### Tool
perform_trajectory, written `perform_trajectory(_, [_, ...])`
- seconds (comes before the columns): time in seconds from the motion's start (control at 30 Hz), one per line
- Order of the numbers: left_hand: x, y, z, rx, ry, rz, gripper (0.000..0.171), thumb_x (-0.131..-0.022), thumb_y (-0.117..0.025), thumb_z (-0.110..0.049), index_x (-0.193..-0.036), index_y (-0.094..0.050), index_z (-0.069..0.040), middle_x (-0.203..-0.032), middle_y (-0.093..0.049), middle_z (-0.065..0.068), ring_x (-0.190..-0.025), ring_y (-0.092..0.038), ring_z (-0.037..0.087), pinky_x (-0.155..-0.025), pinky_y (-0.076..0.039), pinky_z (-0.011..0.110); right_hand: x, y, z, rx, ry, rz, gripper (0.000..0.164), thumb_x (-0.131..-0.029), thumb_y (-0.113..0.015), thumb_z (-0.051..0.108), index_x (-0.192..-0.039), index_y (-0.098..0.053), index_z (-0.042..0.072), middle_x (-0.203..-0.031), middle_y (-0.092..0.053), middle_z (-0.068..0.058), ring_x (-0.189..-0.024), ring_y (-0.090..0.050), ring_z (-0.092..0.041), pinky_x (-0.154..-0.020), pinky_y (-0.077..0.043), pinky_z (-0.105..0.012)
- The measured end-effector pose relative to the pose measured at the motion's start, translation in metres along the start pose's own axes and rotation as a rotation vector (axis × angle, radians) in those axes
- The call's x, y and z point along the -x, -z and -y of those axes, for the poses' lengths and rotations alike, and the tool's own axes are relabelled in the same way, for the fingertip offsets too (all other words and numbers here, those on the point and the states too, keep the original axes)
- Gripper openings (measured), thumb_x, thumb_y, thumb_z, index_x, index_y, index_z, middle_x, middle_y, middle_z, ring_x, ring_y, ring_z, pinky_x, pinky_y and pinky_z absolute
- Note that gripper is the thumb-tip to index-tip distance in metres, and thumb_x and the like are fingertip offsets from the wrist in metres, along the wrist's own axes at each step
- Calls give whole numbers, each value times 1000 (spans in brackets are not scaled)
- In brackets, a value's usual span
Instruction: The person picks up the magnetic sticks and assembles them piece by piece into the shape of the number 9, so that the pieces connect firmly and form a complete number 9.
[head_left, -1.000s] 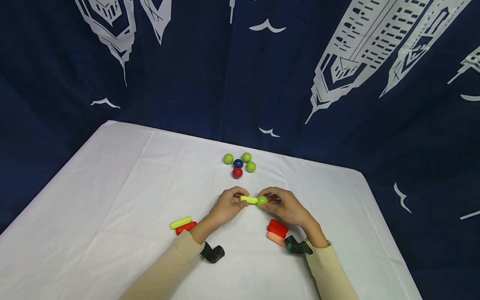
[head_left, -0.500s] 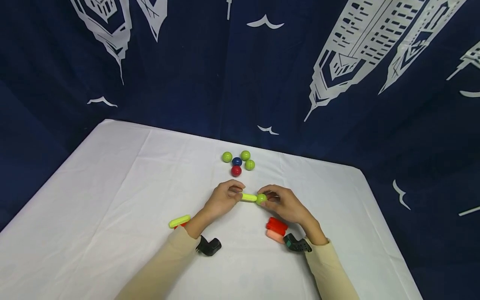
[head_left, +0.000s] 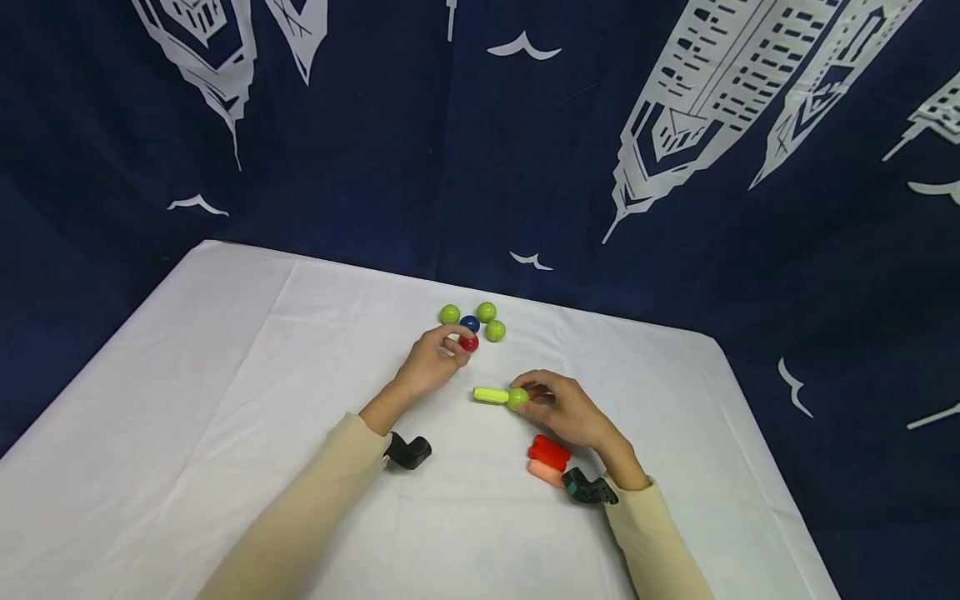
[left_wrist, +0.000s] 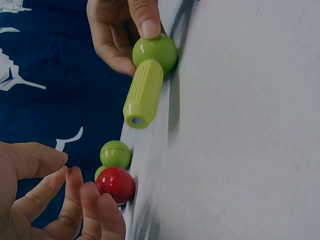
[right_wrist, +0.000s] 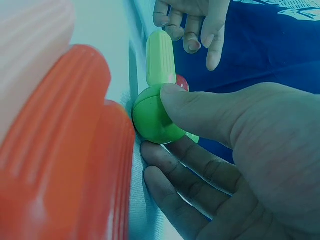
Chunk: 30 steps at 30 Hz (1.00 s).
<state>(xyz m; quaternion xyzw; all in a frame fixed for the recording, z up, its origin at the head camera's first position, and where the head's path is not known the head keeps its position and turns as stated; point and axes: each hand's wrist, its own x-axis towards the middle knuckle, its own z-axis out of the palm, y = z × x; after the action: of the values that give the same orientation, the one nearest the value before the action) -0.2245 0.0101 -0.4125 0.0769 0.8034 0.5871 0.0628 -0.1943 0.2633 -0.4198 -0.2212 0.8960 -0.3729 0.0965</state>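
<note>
My right hand pinches a green ball between thumb and fingers. A yellow-green ribbed stick is joined to that ball and points left; its free end has a small hole, seen in the left wrist view. My left hand is at the ball cluster, its fingers loosely bent beside a red ball. In the left wrist view the red ball lies just beyond the fingertips, and I cannot tell whether they touch it. A blue ball sits behind the red one.
Around the blue ball are a green ball on the left and two more on the right. Red ribbed pieces and a salmon one lie near my right wrist. The white table ends at a dark blue curtain.
My left hand has let go of the yellow-green stick and moved up and left to the red ball. The right hand still holds the green ball. The left forearm now hides the pieces at left.
</note>
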Motion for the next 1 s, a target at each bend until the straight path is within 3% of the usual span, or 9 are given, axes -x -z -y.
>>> perform_trajectory(0.33, [-23, 9, 9, -27, 50, 95, 37, -96, -61, -4, -132, -62, -11, -90, -58, 7, -76, -50, 15, -65, -38, 23, 1, -2, -2, -3, 15, -2, 26, -93, -71, 8, -119, -66, 8, -115, -68, -8, -100, -64, -23, -95, -54, -45])
perform_trajectory(0.63, [-28, 7, 11, -59, 68, 113, 38, -94, -58, 1, -130, -62, -10, -74, -45, -1, -63, -41, 11, -59, -34, 22, 0, -2, -2, 1, 30, -3, 27, -93, -70, 9, -120, -66, 9, -115, -68, -7, -100, -64, -21, -94, -55, -40])
perform_trajectory(1.0, [-27, 5, 10, -185, 81, 103, 33, -93, -66, -6, -125, -63, -13, -83, -56, 4, -74, -50, 15, -65, -39, 24, 0, -1, -1, 4, -3, 10, 27, -93, -70, 9, -120, -66, 12, -117, -67, -5, -102, -64, -19, -96, -54, -40])
